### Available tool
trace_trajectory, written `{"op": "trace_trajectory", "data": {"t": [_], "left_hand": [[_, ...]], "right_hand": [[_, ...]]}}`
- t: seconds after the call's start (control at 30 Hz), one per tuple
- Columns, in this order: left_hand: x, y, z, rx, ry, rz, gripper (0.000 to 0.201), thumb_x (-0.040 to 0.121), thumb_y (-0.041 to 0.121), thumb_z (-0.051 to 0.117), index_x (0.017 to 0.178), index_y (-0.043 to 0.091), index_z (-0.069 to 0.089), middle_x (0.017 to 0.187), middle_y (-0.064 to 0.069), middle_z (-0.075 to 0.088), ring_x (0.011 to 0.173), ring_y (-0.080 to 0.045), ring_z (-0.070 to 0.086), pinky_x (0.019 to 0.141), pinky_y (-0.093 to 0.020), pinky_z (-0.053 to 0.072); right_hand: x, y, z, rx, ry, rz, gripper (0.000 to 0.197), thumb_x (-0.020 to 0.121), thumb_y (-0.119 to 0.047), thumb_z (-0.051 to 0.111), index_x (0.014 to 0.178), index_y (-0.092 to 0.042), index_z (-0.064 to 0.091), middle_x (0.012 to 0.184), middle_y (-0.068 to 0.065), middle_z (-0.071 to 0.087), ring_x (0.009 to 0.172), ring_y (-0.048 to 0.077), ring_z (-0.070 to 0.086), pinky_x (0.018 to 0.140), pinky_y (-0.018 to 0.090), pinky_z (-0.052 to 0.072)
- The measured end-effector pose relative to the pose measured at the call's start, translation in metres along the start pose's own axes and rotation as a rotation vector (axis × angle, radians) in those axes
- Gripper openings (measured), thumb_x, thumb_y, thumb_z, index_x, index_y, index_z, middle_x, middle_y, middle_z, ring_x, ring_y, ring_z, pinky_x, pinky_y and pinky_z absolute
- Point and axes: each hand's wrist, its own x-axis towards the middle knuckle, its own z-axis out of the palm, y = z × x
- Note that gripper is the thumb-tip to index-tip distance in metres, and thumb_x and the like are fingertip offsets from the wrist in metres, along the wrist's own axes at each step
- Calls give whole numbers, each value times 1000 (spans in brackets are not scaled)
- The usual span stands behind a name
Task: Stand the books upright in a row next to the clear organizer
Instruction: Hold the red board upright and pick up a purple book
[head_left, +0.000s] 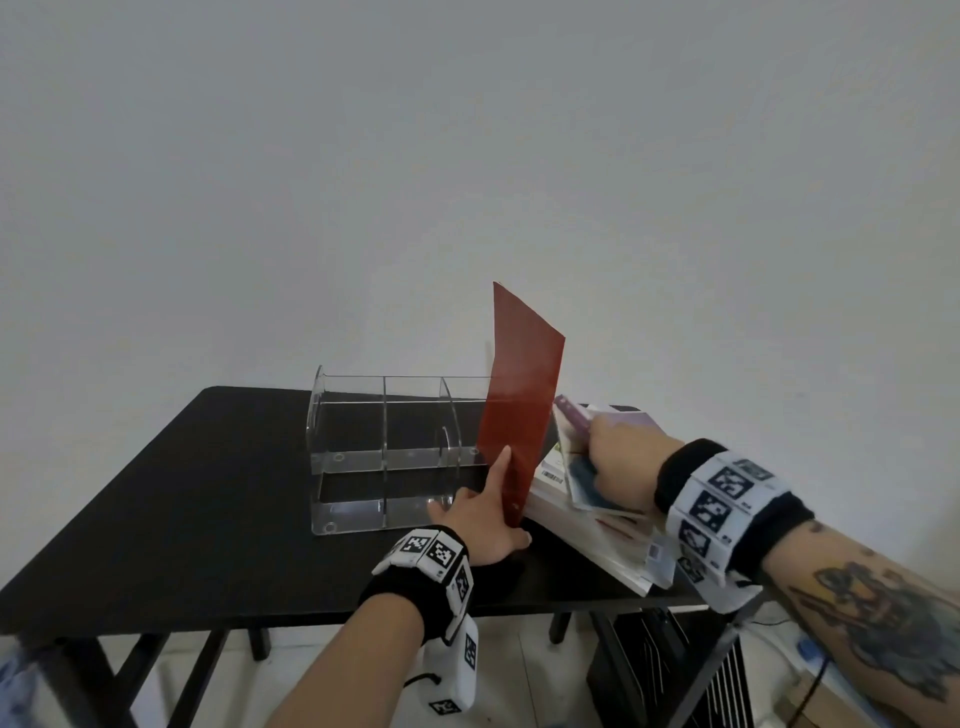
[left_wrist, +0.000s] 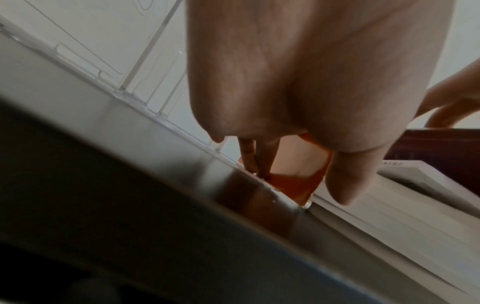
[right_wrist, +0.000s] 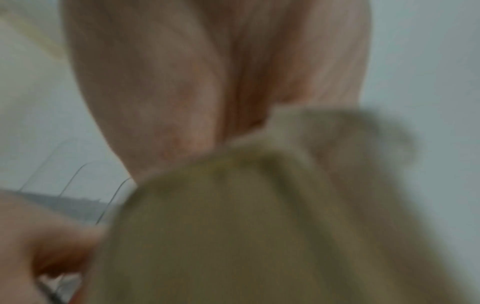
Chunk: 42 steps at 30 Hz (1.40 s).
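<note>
The clear organizer (head_left: 387, 452) stands on the black surface (head_left: 182, 509), toward its far edge, with upright dividers forming open compartments. A thin red book (head_left: 522, 400) stands upright on its lower edge just beside the right end of the organizer, leaning slightly. The left hand (head_left: 483, 514) steadies this book at its near bottom corner: the fingers are extended along the left cover and the thumb lies on the opposite side, so the book sits pinched between them. In the left wrist view, the fingertips (left_wrist: 255, 158) reach down to the base edge of the organizer and the thumb rests beside the red cover. To the right of the red book, a stack of books (head_left: 597, 525) lies flat on the surface, its near corner projecting past the front edge. The right hand (head_left: 618, 462) rests on top of this stack with its fingers curled around the edge of a thin colourful booklet (head_left: 576, 452), which is lifted at an angle off the stack. The right wrist view is heavily blurred; only the palm and a yellowish cover are discernible. The flat stack occupies the space directly beside the upright red book. Both wrists carry black bands with printed marker tags.
</note>
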Motion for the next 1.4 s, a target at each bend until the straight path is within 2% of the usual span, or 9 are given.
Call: {"op": "trace_trajectory", "data": {"t": [0.07, 0.23, 0.47, 0.7, 0.87, 1.03, 1.1, 1.27, 1.4], "left_hand": [[3, -2, 2, 4, 4, 4, 110, 76, 52, 63, 135, 56, -31, 140, -12, 51, 136, -28, 36, 110, -59, 14], [5, -5, 5, 10, 11, 14, 110, 75, 52, 63, 133, 57, -31, 140, -11, 51, 135, -28, 37, 110, -60, 13], [9, -5, 5, 14, 16, 15, 112, 75, 50, 64, 130, 59, -33, 139, -13, 52, 134, -31, 39, 110, -61, 12], [6, -7, 5, 19, -3, 9, 113, 73, 49, 64, 127, 60, -35, 139, -15, 51, 133, -32, 39, 111, -60, 12], [5, -6, 5, 29, 4, 11, 113, 77, 47, 64, 130, 57, -35, 138, -17, 51, 130, -34, 42, 112, -58, 11], [2, -2, 1, 27, -8, -2, 112, 78, 45, 64, 134, 55, -32, 142, -22, 45, 132, -36, 41, 113, -56, 11], [2, -2, 1, 32, -13, -8, 112, 78, 44, 64, 135, 54, -33, 142, -22, 44, 132, -37, 41, 114, -56, 11], [2, 0, 0, 36, -16, -14, 112, 78, 45, 64, 135, 54, -32, 143, -23, 43, 135, -38, 38, 114, -56, 11], [4, -1, 1, 60, -20, -26, 111, 75, 49, 62, 133, 56, -33, 143, -22, 45, 136, -38, 36, 113, -55, 13]], "right_hand": [[-4, -13, 2, -122, 25, -51, 37, 80, -25, 45, 114, -19, 58, 82, 0, 61, 73, 23, 58, 76, 36, 56], [0, -41, 17, -450, -202, -123, 33, 97, -16, 45, 127, -9, 58, 127, 11, 54, 114, 29, 56, 94, 39, 48], [-6, -47, 11, -447, -100, -188, 30, 98, -13, 45, 125, -12, 57, 126, 8, 59, 115, 28, 56, 86, 37, 45], [-12, -44, 8, -457, -220, -124, 30, 98, -20, 50, 126, -14, 58, 129, 4, 57, 120, 26, 52, 97, 35, 42], [-18, -30, 8, -405, -118, -46, 29, 98, -19, 43, 117, -13, 65, 113, 5, 66, 103, 24, 63, 88, 34, 52], [-43, 12, -39, -62, -71, 94, 31, 87, -22, 58, 117, -18, 50, 115, 10, 65, 100, 28, 63, 73, 27, 45], [-48, 40, -60, 56, -10, 204, 21, 80, -19, 63, 98, -14, 55, 105, 13, 68, 89, 29, 64, 67, 27, 45], [-52, 93, -85, 679, 283, 381, 15, 68, 5, 71, 83, 7, 69, 65, 23, 69, 60, 34, 67, 65, 45, 60], [-48, 102, -102, 1153, 611, 328, 30, 73, 12, 67, 99, -1, 64, 68, 17, 64, 55, 27, 59, 55, 35, 57]]}}
